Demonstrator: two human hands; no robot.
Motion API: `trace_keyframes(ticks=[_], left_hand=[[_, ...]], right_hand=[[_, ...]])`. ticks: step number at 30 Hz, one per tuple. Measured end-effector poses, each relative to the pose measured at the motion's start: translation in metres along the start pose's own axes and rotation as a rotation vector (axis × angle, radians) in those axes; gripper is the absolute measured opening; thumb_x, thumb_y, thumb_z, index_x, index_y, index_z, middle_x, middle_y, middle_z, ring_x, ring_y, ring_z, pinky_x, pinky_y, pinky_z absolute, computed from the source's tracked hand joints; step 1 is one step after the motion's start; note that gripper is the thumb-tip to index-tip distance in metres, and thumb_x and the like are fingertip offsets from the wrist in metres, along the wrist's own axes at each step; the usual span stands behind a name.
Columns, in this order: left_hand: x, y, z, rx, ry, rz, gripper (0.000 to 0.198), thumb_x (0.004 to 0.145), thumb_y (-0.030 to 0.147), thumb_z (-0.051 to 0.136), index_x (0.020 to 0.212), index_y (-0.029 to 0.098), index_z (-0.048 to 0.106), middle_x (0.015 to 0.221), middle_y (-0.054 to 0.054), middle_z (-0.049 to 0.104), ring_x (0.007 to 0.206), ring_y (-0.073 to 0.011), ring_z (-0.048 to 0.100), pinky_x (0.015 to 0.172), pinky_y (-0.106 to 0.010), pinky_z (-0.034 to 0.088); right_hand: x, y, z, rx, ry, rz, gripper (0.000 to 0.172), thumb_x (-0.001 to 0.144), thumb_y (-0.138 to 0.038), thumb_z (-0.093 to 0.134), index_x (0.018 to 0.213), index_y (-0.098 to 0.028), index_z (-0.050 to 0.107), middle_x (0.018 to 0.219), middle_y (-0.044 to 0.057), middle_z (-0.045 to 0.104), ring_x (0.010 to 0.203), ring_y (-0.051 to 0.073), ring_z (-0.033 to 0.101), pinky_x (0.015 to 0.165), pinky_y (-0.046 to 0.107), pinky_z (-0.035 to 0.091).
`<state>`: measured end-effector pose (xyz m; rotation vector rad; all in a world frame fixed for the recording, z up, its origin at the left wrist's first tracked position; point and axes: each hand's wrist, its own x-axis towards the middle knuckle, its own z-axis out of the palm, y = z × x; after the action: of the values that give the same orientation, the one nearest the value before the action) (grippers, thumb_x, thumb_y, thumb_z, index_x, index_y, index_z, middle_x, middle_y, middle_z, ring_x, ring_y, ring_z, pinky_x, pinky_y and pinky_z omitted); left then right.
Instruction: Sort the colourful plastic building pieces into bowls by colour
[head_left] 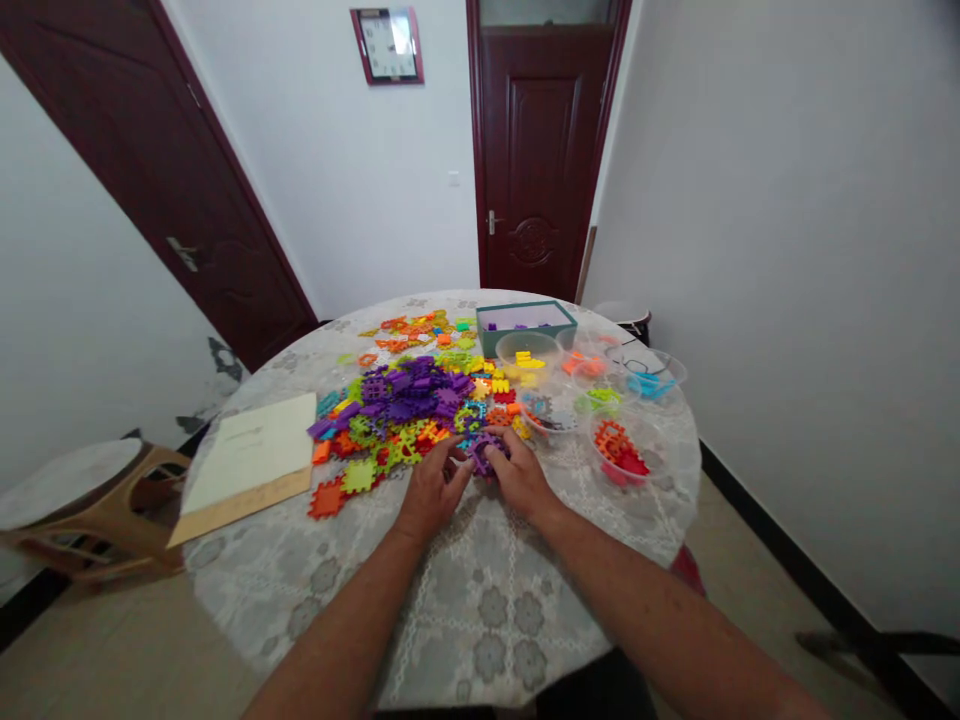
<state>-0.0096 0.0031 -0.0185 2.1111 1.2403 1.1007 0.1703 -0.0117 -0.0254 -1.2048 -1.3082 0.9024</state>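
My left hand (431, 488) and my right hand (517, 478) meet at the near edge of a heap of coloured plastic building tiles (409, 400) on a round table (480, 610). Both hands have their fingers curled around a small cluster of purple tiles (484, 452) held between them. The heap behind holds purple, green, orange, yellow and red pieces, with the purple ones piled in the middle.
Several clear bowls (622, 450) with sorted pieces and a teal box (525, 322) stand at the right. A board with white paper (251, 460) lies at the left. A wooden stool (82, 500) stands left of the table. Two dark doors are behind.
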Motion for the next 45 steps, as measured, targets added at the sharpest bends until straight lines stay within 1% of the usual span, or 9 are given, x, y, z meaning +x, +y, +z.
trace_keyframes(ticks=[4,7,12,17,21,27,36,41,45], left_hand=[[-0.001,0.004,-0.003,-0.033,-0.051,-0.076,0.038,0.102,0.045,0.050,0.125,0.018,0.064,0.082,-0.002,0.071,0.071,-0.0170,0.066,0.071,-0.029,0.051],[-0.001,0.006,-0.005,-0.055,-0.056,-0.121,0.042,0.104,0.045,0.041,0.122,0.017,0.067,0.078,-0.001,0.070,0.065,-0.0162,0.065,0.068,-0.028,0.049],[0.000,0.006,-0.005,-0.022,-0.058,-0.123,0.046,0.106,0.047,0.035,0.109,0.017,0.070,0.074,-0.001,0.068,0.065,-0.0166,0.064,0.069,-0.029,0.047],[0.000,0.006,-0.004,0.030,-0.059,-0.095,0.048,0.106,0.048,0.033,0.097,0.019,0.070,0.083,-0.004,0.070,0.078,-0.0185,0.064,0.077,-0.030,0.047],[0.000,0.004,-0.003,0.066,-0.048,-0.094,0.053,0.107,0.049,0.026,0.090,0.020,0.068,0.086,-0.006,0.071,0.080,-0.0196,0.064,0.079,-0.031,0.049],[0.001,-0.004,-0.005,0.107,-0.033,-0.089,0.057,0.105,0.051,0.023,0.097,0.020,0.070,0.099,-0.010,0.075,0.098,-0.0241,0.068,0.094,-0.037,0.052],[0.003,-0.001,-0.004,0.101,-0.007,-0.117,0.054,0.105,0.052,0.025,0.089,0.021,0.067,0.090,-0.008,0.073,0.089,-0.0229,0.067,0.087,-0.036,0.054],[0.003,0.004,-0.007,0.041,-0.057,-0.102,0.052,0.106,0.050,0.027,0.095,0.020,0.068,0.096,-0.010,0.073,0.092,-0.0234,0.066,0.089,-0.036,0.051],[0.005,0.009,-0.009,-0.003,-0.146,-0.087,0.052,0.106,0.051,0.028,0.088,0.021,0.066,0.087,-0.006,0.070,0.085,-0.0216,0.064,0.082,-0.034,0.049]], right_hand=[[-0.003,-0.004,0.000,-0.075,0.001,-0.012,0.035,0.094,-0.037,0.053,0.121,-0.023,0.070,0.110,0.005,0.073,0.097,0.022,0.067,0.088,0.035,0.055],[-0.006,-0.010,-0.001,-0.126,-0.014,-0.040,0.034,0.095,-0.035,0.052,0.120,-0.023,0.070,0.115,0.006,0.074,0.105,0.023,0.067,0.097,0.039,0.051],[-0.013,-0.018,-0.001,-0.162,-0.076,-0.086,0.035,0.096,-0.033,0.051,0.124,-0.022,0.069,0.118,0.007,0.074,0.107,0.024,0.068,0.097,0.038,0.051],[-0.020,-0.026,0.000,-0.174,-0.133,-0.173,0.032,0.096,-0.028,0.051,0.123,-0.022,0.069,0.113,0.005,0.076,0.102,0.023,0.070,0.094,0.036,0.052],[-0.023,-0.029,0.001,-0.171,-0.156,-0.257,0.033,0.096,-0.022,0.051,0.124,-0.022,0.067,0.117,0.006,0.076,0.107,0.022,0.070,0.099,0.036,0.051],[-0.026,-0.031,0.005,-0.171,-0.202,-0.329,0.038,0.096,-0.017,0.052,0.131,-0.021,0.065,0.128,0.007,0.073,0.114,0.022,0.069,0.106,0.036,0.050],[-0.025,-0.032,0.004,-0.184,-0.200,-0.317,0.040,0.095,-0.014,0.052,0.133,-0.021,0.063,0.132,0.008,0.071,0.118,0.021,0.068,0.109,0.035,0.048],[-0.026,-0.037,0.003,-0.184,-0.231,-0.279,0.040,0.093,-0.013,0.052,0.130,-0.022,0.064,0.127,0.006,0.073,0.113,0.021,0.069,0.106,0.034,0.050],[-0.030,-0.058,-0.011,-0.244,-0.306,-0.225,0.038,0.091,-0.014,0.053,0.124,-0.024,0.069,0.116,0.005,0.076,0.106,0.022,0.071,0.097,0.033,0.052]])
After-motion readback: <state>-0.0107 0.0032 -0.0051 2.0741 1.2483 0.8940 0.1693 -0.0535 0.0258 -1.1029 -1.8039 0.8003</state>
